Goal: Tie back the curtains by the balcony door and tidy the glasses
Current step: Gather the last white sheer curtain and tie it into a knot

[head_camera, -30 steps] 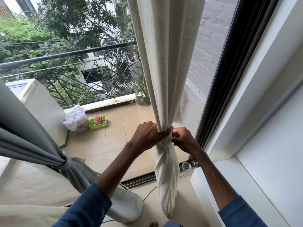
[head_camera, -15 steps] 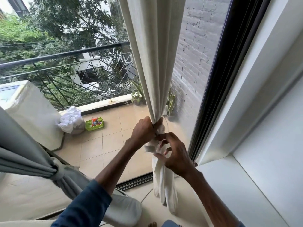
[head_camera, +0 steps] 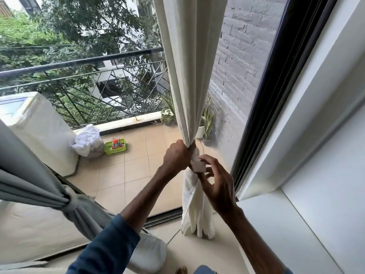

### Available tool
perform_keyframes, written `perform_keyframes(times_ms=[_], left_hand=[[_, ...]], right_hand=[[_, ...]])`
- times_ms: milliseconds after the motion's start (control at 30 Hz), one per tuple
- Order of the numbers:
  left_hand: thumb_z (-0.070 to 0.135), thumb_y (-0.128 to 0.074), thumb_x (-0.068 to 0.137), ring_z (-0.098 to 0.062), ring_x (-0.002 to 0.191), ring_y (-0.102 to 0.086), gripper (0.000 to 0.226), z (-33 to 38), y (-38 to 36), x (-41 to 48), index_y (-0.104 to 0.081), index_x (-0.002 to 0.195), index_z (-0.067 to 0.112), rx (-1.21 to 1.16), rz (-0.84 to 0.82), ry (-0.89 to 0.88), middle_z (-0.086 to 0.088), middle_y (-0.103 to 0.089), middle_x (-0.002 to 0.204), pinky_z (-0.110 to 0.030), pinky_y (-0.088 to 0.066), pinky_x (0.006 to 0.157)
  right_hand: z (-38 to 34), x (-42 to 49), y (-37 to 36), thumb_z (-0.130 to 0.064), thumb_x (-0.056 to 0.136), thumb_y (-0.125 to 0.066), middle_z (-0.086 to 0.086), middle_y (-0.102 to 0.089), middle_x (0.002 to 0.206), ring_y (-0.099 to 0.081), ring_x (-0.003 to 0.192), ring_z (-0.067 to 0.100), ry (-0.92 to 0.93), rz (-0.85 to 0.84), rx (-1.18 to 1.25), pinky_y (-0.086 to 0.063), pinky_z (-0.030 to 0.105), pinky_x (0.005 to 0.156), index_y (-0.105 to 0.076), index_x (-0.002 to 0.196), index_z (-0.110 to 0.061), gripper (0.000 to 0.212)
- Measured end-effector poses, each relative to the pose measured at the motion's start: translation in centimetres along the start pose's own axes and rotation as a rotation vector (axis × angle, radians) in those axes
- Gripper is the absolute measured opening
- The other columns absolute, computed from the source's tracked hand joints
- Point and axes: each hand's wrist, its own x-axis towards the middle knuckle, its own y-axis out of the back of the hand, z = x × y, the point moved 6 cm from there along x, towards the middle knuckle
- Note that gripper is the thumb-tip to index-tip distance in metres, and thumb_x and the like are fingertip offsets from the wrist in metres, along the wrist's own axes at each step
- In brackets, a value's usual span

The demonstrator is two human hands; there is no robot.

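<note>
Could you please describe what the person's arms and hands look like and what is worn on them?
The left hand and right hand are bare: no gloves, rings or watch visible. The forearms are bare too. The left sleeve is dark blue, ending near the elbow; only a sliver of the matching right sleeve shows.

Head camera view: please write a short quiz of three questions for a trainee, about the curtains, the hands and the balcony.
1. True or false: the grey curtain on the left already has a tie around it.
2. Which hand grips the gathered white curtain? A) left B) right C) neither
3. Fill the gap: on the balcony floor, beside the white plastic bag, stands a green ____.

Key: 1 true; 2 A, the left hand; 3 basket.
</note>
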Motion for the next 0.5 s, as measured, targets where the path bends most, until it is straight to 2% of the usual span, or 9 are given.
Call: perform_keyframes(times_ms=[100, 167, 267, 367, 500], left_hand=[[0.065, -0.037, 0.092, -0.041, 0.071, -0.066, 0.062, 0.2, 0.2, -0.3, -0.054, 0.097, 0.006, 0.024, -0.006, 0.001, -0.018, -0.067, 0.09, -0.048, -0.057, 0.069], [0.07, -0.033, 0.089, -0.04, 0.069, -0.066, 0.066, 0.3, 0.2, -0.5, -0.055, 0.098, 0.009, 0.052, -0.031, -0.023, -0.016, -0.068, 0.087, -0.047, -0.058, 0.068], [0.074, -0.025, 0.089, -0.034, 0.073, -0.066, 0.069, 0.6, 0.4, -1.1, -0.058, 0.103, 0.015, 0.178, -0.055, -0.123, -0.01, -0.069, 0.085, -0.044, -0.057, 0.07], [0.071, -0.023, 0.092, -0.031, 0.08, -0.065, 0.068, 0.9, 0.5, -1.5, -0.06, 0.11, 0.016, 0.249, -0.083, -0.214, -0.008, -0.069, 0.089, -0.039, -0.055, 0.073], [0.061, -0.028, 0.098, -0.03, 0.082, -0.065, 0.06, 1.5, 0.8, -1.9, -0.065, 0.101, 0.014, 0.227, -0.087, -0.304, -0.011, -0.069, 0.09, -0.036, -0.052, 0.07]], right_hand=[[-0.1, 0.1, 0.1, -0.02, 0.098, -0.065, -0.016, -0.068, 0.114, -0.069, 0.089, 0.004, 0.002, 0.015, 0.023, -0.057, 0.023, 0.074, -0.06, 0.12, -0.024, 0.022], [0.3, 0.2, -0.1, -0.019, 0.098, -0.065, -0.009, -0.07, 0.115, -0.069, 0.094, 0.006, 0.009, 0.018, 0.016, -0.058, 0.027, 0.075, -0.068, 0.115, -0.017, 0.018], [1.3, 0.5, 0.1, -0.017, 0.094, -0.071, -0.003, -0.069, 0.116, -0.067, 0.1, 0.009, -0.004, 0.042, 0.046, -0.058, 0.024, 0.073, -0.075, 0.109, -0.01, 0.017], [2.4, 1.1, 0.1, -0.016, 0.093, -0.072, -0.004, -0.07, 0.108, -0.068, 0.099, 0.013, -0.063, -0.008, 0.149, -0.058, 0.033, 0.075, -0.077, 0.108, -0.011, 0.016], [2.9, 1.5, -0.5, -0.012, 0.093, -0.07, -0.003, -0.071, 0.105, -0.07, 0.096, 0.015, -0.101, -0.051, 0.23, -0.061, 0.037, 0.077, -0.076, 0.11, -0.01, 0.018]])
